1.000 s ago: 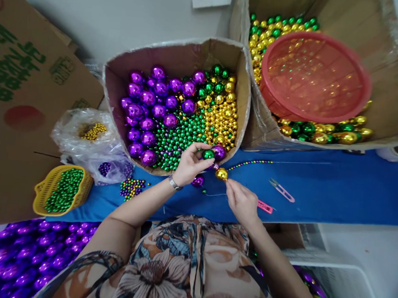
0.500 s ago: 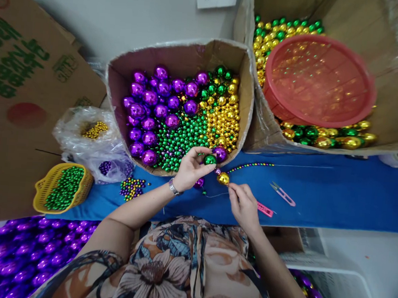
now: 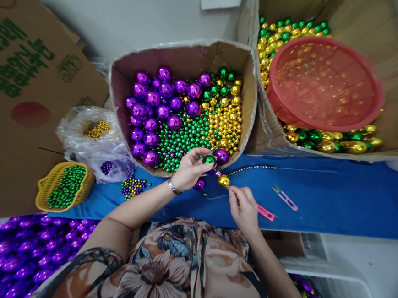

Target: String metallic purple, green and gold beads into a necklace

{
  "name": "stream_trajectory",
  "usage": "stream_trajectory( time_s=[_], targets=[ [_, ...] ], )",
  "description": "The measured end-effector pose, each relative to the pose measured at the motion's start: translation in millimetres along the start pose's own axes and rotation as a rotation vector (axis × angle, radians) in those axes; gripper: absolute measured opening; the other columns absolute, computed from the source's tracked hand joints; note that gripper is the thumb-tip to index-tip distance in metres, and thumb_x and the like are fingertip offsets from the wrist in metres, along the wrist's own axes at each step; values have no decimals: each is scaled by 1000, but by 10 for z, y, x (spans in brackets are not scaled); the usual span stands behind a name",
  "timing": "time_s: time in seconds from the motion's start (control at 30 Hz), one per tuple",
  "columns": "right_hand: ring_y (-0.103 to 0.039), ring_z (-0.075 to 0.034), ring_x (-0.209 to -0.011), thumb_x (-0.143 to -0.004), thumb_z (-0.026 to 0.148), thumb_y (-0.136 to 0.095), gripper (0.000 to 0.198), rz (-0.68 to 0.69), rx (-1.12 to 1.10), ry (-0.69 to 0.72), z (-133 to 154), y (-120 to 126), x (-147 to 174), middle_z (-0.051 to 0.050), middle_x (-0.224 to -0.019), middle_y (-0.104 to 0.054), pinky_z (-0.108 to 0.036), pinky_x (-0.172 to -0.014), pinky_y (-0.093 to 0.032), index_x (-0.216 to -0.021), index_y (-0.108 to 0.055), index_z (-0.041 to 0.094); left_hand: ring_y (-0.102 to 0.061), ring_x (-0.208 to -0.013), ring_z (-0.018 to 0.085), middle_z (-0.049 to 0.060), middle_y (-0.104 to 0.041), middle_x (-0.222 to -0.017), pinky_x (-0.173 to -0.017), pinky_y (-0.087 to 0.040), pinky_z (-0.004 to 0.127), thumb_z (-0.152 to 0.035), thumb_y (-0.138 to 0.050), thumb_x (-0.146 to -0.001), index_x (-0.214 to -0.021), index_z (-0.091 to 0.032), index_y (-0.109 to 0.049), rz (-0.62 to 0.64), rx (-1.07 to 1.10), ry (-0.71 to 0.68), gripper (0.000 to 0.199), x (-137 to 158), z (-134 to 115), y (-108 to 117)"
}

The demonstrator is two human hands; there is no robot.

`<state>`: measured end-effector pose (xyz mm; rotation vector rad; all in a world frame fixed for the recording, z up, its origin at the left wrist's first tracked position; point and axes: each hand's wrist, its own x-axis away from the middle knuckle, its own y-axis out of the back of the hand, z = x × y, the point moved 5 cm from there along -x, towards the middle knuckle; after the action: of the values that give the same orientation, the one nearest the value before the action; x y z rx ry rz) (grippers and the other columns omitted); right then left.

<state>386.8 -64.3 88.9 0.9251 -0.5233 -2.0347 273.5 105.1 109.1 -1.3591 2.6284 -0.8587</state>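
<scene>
My left hand pinches a shiny green bead between thumb and fingers, over the front rim of the middle box. Beside it hang a large purple bead, a small pinkish bead and a gold bead. My right hand is closed in a pinch at the lower right of the gold bead; a thin thread runs left from near these fingertips. Another purple bead lies below my left hand. Behind, a string of small beads stretches right on the blue cloth, ending in bare thread.
A cardboard box holds purple, green and gold beads; a second has a red basket over beads. Thread snips and a pink cutter lie right. A yellow basket, plastic bags and loose beads are left.
The view has shifted slightly. Both hands keep their grip and almost the same position; the green bead sits a little more tilted in the left fingers.
</scene>
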Motion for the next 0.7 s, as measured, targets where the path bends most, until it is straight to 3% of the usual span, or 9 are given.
stream_trajectory(
  time_s=[0.47,0.7],
  targets=[
    [-60,-14,-76,-95,22,-50,17,9,-12,-2,-23,5,-5,-4,-83,-58,-27,-72,-52,-104,-64,21,-66,-87,13,0,-63,-94,-72,-53,22,-21,-90,-58,-95,-19,-63,27,-14,-20,46,19,-23,-11],
    [-61,-15,-77,-96,23,-49,18,16,-24,-8,-26,-7,-13,-4,-83,-60,-28,-73,-52,-104,-65,21,-66,-100,18,2,-63,-100,-83,-52,29,-21,-89,-60,-97,-20,-61,44,-85,-124,46,39,-49,-19]
  ],
)
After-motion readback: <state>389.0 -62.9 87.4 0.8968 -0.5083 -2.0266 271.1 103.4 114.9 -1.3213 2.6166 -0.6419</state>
